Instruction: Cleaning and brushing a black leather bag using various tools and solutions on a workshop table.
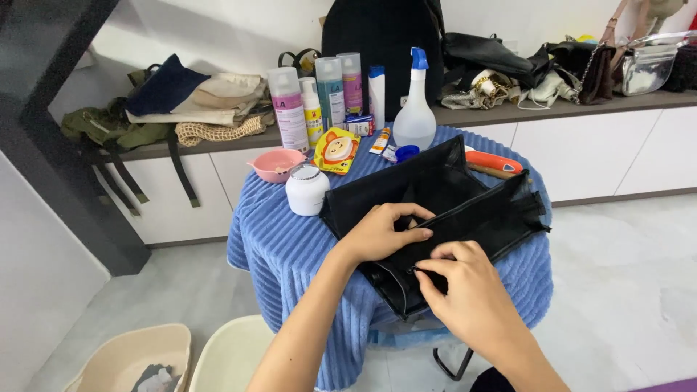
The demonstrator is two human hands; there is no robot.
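Was about midway, judging by the zipper: black mesh pouch (450, 199) lay on the blue ribbed cloth of the round surface (290, 247), near its front edge, with the near end of the zipper line looking closed and the far stretch, toward the right corner, seemingly still open.

From left to right: on the floor, two beige plastic tubs (131, 356), the left one with something dark inside. On the shelf behind, a pile of folded fabric bags (196, 98) in navy, cream and olive. On the surface, a pink bowl (276, 164), then a squat white jar (306, 190) with a patterned lid. Behind these, tall bottles (290, 109) in a row: white with pink label, small white with yellow band, teal, purple, white with blue cap. Below them, a yellow flat sachet (336, 150) with a cartoon face, beside small tubes. Then a clear spray bottle (415, 109) with blue trigger.

Left hand (381, 232) pressed flat on the pouch, fingers curled over the zipper edge, holding it down. Right hand (465, 279) at the near end, fingers narrow, pinched on what looked like the zipper pull (415, 270); too small to tell surely.

Far right, dark and silver handbags (639, 62) on the shelf.
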